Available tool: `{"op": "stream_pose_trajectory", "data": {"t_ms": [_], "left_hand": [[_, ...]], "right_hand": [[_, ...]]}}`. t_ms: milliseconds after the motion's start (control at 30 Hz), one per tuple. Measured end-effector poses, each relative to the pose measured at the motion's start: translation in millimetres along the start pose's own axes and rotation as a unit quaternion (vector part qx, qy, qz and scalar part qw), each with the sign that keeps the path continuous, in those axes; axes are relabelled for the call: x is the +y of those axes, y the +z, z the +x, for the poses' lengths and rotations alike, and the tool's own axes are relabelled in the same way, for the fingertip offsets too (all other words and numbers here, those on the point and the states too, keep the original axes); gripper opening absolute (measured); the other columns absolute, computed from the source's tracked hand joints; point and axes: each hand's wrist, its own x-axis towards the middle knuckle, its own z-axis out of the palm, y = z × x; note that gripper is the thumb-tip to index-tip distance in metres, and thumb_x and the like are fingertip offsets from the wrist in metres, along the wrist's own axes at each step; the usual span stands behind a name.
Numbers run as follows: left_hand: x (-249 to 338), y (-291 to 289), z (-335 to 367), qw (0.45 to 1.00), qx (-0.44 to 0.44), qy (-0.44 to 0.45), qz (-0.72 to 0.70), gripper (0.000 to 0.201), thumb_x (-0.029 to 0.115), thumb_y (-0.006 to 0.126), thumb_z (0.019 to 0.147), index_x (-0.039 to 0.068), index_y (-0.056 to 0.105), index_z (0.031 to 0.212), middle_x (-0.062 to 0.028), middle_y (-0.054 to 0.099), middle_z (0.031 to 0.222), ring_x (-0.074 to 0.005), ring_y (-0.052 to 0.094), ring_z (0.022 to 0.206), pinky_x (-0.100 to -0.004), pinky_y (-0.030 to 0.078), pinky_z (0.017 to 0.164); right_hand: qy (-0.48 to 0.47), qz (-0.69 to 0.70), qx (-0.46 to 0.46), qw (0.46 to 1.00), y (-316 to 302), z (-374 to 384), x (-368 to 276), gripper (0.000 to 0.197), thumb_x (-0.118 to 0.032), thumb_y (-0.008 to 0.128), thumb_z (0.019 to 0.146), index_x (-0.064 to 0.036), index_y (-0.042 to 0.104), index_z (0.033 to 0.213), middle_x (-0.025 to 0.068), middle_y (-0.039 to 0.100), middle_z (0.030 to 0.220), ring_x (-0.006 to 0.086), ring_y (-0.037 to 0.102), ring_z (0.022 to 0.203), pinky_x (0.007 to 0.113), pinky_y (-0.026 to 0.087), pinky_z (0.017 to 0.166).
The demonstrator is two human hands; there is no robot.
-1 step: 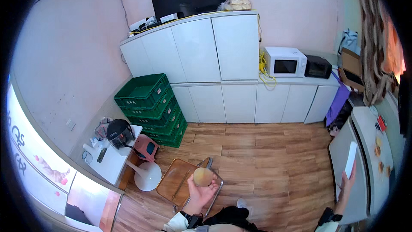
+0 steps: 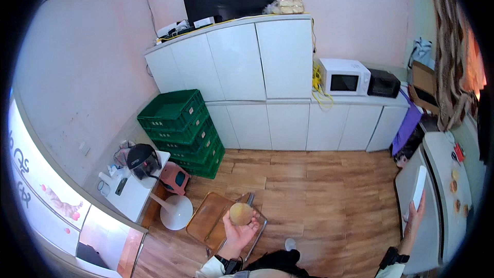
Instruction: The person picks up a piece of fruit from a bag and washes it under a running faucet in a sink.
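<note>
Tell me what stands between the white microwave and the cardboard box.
In the head view, a black box-shaped appliance stands between the white microwave and the cardboard box.

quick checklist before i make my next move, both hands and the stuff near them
1. Left hand supports the round tan object: ok, it sits in the upturned fingers.
2. Right hand holds the white slab: ok, by its lower end.
3. Hands well apart: ok.
4. Left hand free of the brown chair: cannot tell, they overlap in view.
5. Underside of the round tan object sound: cannot tell, hidden by the hand.
</note>
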Motion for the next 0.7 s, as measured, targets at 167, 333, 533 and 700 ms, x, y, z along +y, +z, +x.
{"op": "stream_pose_trajectory", "data": {"t_ms": [167, 333, 533, 700], "left_hand": [[4.1, 13.8, 92.6, 0.998, 0.01, 0.055, -0.043, 0.06, 0.055, 0.049, 0.077, 0.004, 0.051, 0.109, -0.0154, 0.055, 0.098, -0.0212, 0.051, 0.078, -0.0335, 0.044, 0.072], [11.8, 67.1, 199.1, 0.994, 0.036, 0.074, -0.065, 0.057, 0.054, 0.051, 0.076, 0.005, 0.051, 0.107, -0.0128, 0.055, 0.097, -0.0197, 0.05, 0.075, -0.0341, 0.044, 0.069], [37.7, 96.3, 284.8, 0.989, 0.044, 0.132, -0.052, 0.057, 0.052, 0.052, 0.076, 0.006, 0.049, 0.109, -0.0151, 0.054, 0.099, -0.0215, 0.05, 0.076, -0.0349, 0.044, 0.07], [79.8, 76.7, 356.9, 0.957, 0.084, 0.262, -0.095, 0.06, 0.056, 0.054, 0.073, 0.005, 0.049, 0.106, -0.0137, 0.055, 0.096, -0.0194, 0.05, 0.075, -0.0328, 0.043, 0.068]], "right_hand": [[0.116, 0.28, -0.167, 0.938, 109.7, 84.6, -9.5, 0.064, -0.014, 0.058, 0.075, -0.0062, 0.033, 0.133, 0.0095, 0.047, 0.119, 0.0097, 0.054, 0.06, 0.019, 0.041, 0.039], [0.032, 0.139, -0.179, 0.973, 175.2, 183.7, -50.0, 0.053, -0.018, 0.058, 0.081, -0.0048, 0.041, 0.129, 0.011, 0.051, 0.116, 0.0072, 0.051, 0.049, 0.018, 0.039, 0.035], [-0.092, 0.116, -0.153, 0.977, 261.8, 317.2, -61.9, 0.047, -0.019, 0.054, 0.086, -0.0057, 0.041, 0.13, 0.0082, 0.051, 0.119, 0.0015, 0.048, 0.052, 0.014, 0.036, 0.037], [-0.154, 0.125, -0.17, 0.965, 379.3, 445.5, -70.8, 0.03, -0.017, 0.049, 0.09, -0.0075, 0.05, 0.118, 0.0029, 0.053, 0.112, 0.0008, 0.045, 0.051, 0.015, 0.035, 0.039]]}}
